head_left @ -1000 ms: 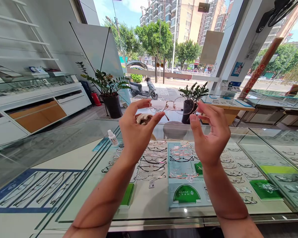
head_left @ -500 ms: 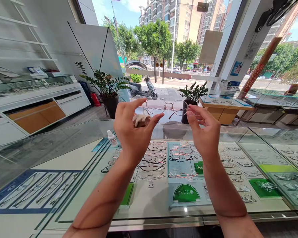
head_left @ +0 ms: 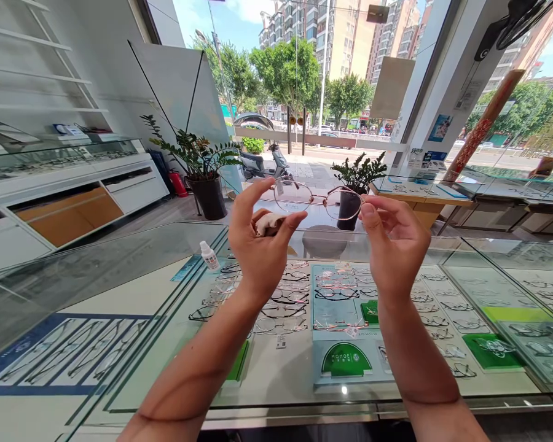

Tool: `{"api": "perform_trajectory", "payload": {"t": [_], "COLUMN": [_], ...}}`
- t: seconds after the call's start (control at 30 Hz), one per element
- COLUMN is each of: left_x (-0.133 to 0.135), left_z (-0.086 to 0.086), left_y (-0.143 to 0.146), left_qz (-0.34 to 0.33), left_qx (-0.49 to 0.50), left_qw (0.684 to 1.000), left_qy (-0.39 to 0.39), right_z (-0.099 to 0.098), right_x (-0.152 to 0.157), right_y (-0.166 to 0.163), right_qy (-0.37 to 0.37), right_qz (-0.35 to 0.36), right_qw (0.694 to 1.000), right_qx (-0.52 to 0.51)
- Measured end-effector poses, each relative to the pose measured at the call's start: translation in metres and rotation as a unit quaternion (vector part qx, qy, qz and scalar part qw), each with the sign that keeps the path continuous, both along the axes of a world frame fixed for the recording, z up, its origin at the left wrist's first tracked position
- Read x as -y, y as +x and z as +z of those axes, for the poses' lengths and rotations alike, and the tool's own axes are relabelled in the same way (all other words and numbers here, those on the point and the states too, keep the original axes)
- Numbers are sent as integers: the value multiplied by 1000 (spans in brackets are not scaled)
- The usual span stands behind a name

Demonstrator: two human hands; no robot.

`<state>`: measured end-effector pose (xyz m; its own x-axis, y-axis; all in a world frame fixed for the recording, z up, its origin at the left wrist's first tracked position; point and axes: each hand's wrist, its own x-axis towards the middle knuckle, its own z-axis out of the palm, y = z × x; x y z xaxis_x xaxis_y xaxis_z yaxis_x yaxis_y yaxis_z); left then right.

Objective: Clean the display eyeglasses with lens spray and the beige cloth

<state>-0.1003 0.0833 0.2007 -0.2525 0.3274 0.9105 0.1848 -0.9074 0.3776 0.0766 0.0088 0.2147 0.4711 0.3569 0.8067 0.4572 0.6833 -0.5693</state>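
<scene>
Two hands are raised above the glass-topped desk, with one pair of thin-rimmed eyeglasses between them. The eyeglasses are clear of the glass, with both lenses roughly level. The right hand grips the right end of the frame, thumb and index finger pinched narrow. The left hand holds a crumpled light cloth in its curled fingers; its index finger and thumb are spread wide at the left lens. Whether the thumb contacts the rim cannot be determined. A white bottle is on the desk, left of the left hand. Rows of display frames lie under the glass, near a green sign. Two potted plants, left and right, are positioned beyond the desk.
</scene>
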Motion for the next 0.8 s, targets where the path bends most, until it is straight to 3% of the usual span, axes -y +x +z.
{"api": "perform_trajectory", "payload": {"t": [0.3, 0.57, 0.8], "left_x": [-1, 1, 8], "left_z": [-5, -6, 0], "left_y": [4, 5, 4], "left_qz": [16, 20, -18], "left_qx": [-25, -29, -14], "left_qw": [1000, 999, 1000], "left_qy": [10, 15, -3], "right_z": [8, 8, 8], "right_x": [3, -2, -5], "right_y": [2, 6, 7], "right_qy": [-12, -21, -45], "right_qz": [108, 160, 171], "right_qw": [993, 984, 980], "right_qx": [-54, -75, -90]}}
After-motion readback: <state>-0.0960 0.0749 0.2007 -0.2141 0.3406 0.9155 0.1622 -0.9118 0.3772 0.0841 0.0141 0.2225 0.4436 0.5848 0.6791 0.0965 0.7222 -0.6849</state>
